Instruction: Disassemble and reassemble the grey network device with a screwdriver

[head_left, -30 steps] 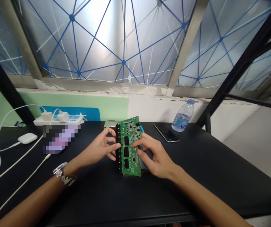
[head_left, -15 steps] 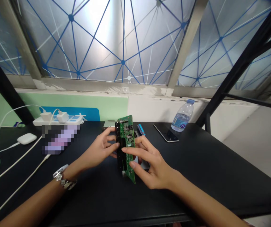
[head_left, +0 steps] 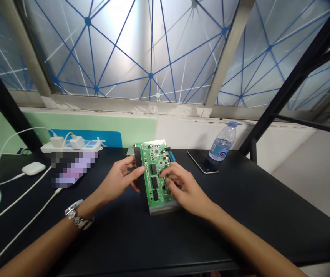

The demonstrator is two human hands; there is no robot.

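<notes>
A green circuit board (head_left: 150, 154) with black chips and a black connector strip (head_left: 142, 188) along its left edge faces me, tilted. A grey flat edge (head_left: 165, 209), perhaps of a metal case, shows beneath its lower side. My left hand (head_left: 124, 175) grips the strip side, thumb on the front and fingers partly hidden behind. On the board's right half, my right hand (head_left: 182, 186) has its fingers curled in, with index finger and thumb tips against the components. Whether a small part lies between those tips is too small to tell. A blue object (head_left: 172, 156) peeks out behind the board.
A dark phone (head_left: 202, 161) and a water bottle (head_left: 222, 142) stand back right. To the left are a power strip (head_left: 92, 145) with chargers, a white earphone case (head_left: 33, 168), a blurred-out phone (head_left: 72, 173) and white cables (head_left: 17, 209). Black frame bars (head_left: 291, 86) flank the desk.
The board has turned from nearly edge-on to showing its component face, its lower end coming down over the grey edge. My right hand's fingers have curled in on the face.
</notes>
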